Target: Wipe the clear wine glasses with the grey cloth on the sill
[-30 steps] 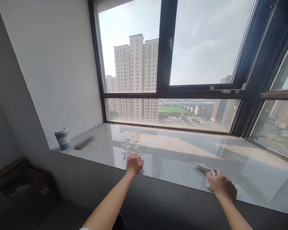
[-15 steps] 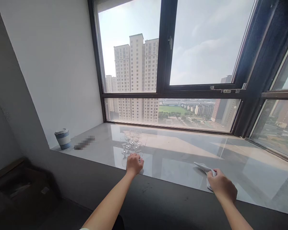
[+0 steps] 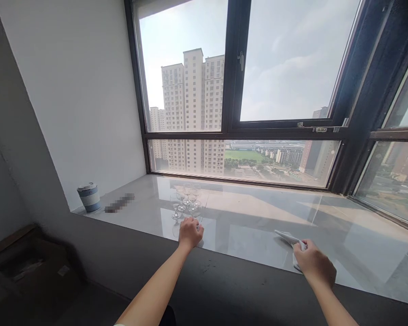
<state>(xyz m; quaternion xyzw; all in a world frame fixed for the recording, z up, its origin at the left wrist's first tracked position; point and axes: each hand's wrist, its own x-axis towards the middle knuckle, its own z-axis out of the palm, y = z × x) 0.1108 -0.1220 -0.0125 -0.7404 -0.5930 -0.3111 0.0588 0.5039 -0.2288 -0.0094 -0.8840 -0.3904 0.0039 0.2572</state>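
Seen from head height, two bare hands reach over a glossy, pale sill [image 3: 248,235] below a dark-framed window [image 3: 231,95]. The right hand [image 3: 315,262] has a closed grip, pinching a white cloth [image 3: 289,237] between thumb and fingers; the cloth's folded tip points left, near the sill's front edge. The left hand [image 3: 189,234] is curled at that edge, just in front of a cluster of clear, stemmed glasses [image 3: 181,208] standing upright; its fingers hide so much that I cannot tell whether its grip has hold of a glass. Well to the left, by the wall [image 3: 88,113], stands a blue-and-white cup [image 3: 89,198], with a pixelated object [image 3: 119,203] beside it. Outside are pale towers [image 3: 193,97].
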